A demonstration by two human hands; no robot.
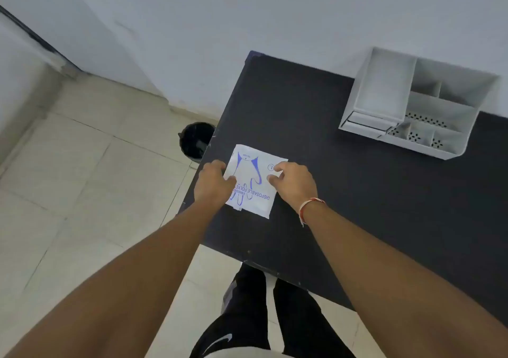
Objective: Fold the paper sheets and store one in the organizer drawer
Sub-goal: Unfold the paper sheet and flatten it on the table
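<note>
A white paper sheet (pixel 254 176) printed with a blue glove outline and blue lettering lies flat near the left edge of the black table (pixel 343 192). The edge of a second sheet peeks out beneath its lower left corner. My left hand (pixel 213 184) rests on the sheet's left edge, fingers curled over it. My right hand (pixel 294 183) presses fingertips on the right edge, a red thread band on the wrist. The white desk organizer (pixel 417 104) stands at the table's back right, its small drawer (pixel 368 122) at the lower front left, slightly pulled out.
A black waste bin (pixel 196 141) stands on the tiled floor just left of the table. A white wall runs behind the table. My legs in black trousers are at the table's near edge.
</note>
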